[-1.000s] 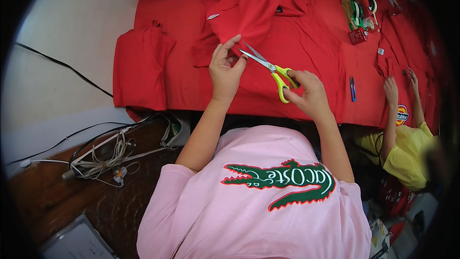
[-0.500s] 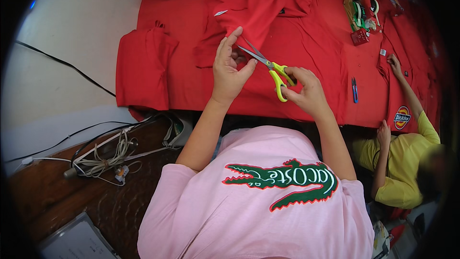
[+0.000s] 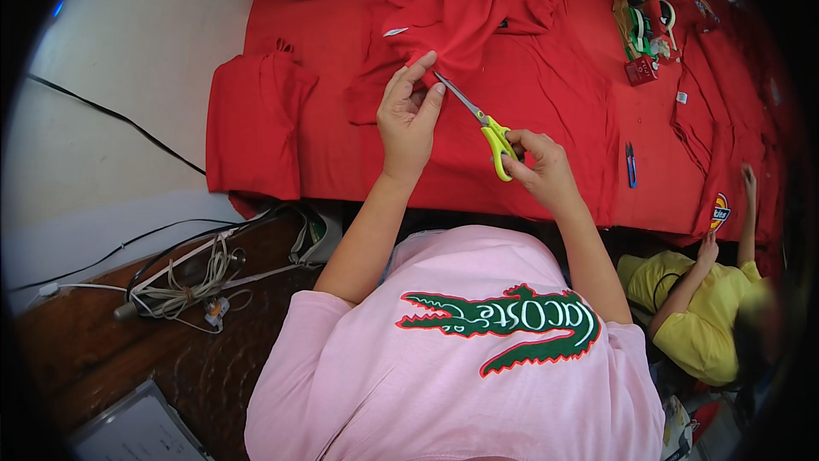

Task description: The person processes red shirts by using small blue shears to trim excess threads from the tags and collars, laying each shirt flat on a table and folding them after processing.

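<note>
My left hand (image 3: pixel 408 127) is closed on the edge of a crumpled red garment (image 3: pixel 452 39), with part of the cloth hidden behind the fingers. A small white label (image 3: pixel 395 32) shows on the garment just beyond my fingertips. In my right hand (image 3: pixel 542 169) is a pair of scissors (image 3: pixel 494 135) with yellow-green handles. Their blades are together, and the tip is right beside my left thumb and forefinger, at the cloth.
Red cloth covers the table; a folded red garment (image 3: pixel 252 124) lies at left. Blue thread snips (image 3: pixel 631 167) and a container of small tools (image 3: pixel 641 30) are at right. A co-worker in a yellow shirt (image 3: pixel 699 324) handles red cloth there. Coiled cables (image 3: pixel 192 278) lie lower left.
The scissor blades have gone from apart to together near my left fingertips. At the right, the co-worker's hands and the patch on their red garment have shifted.
</note>
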The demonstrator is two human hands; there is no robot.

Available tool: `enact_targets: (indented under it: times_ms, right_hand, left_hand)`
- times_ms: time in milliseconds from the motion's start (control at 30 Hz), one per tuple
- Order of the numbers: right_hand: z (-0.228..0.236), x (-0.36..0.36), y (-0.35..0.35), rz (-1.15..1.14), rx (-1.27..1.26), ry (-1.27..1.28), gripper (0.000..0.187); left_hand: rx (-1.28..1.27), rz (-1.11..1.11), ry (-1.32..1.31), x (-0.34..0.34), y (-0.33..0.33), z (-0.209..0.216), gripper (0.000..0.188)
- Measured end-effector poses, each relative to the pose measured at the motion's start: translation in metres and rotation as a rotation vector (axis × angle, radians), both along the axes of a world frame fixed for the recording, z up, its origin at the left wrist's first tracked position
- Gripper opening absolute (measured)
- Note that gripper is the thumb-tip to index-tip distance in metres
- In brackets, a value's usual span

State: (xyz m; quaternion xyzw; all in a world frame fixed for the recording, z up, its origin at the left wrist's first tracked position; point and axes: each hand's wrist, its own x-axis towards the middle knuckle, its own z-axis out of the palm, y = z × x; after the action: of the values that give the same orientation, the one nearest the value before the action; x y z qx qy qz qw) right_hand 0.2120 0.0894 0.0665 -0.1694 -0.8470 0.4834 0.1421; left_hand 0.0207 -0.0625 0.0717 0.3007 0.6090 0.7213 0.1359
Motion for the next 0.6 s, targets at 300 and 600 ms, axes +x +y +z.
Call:
enact_targets:
  times_ms: [300, 600]
  right_hand:
    - [0.011, -0.011, 0.003, -0.004, 0.165, 0.003, 0.032]
    - [-0.003, -0.004, -0.001, -0.061, -0.053, -0.026, 0.028]
  left_hand:
    - [0.054, -0.082, -0.056, 0.005, 0.005, 0.013, 0.075]
    - [0.026, 0.013, -0.069, -0.003, 0.007, -0.004, 0.068]
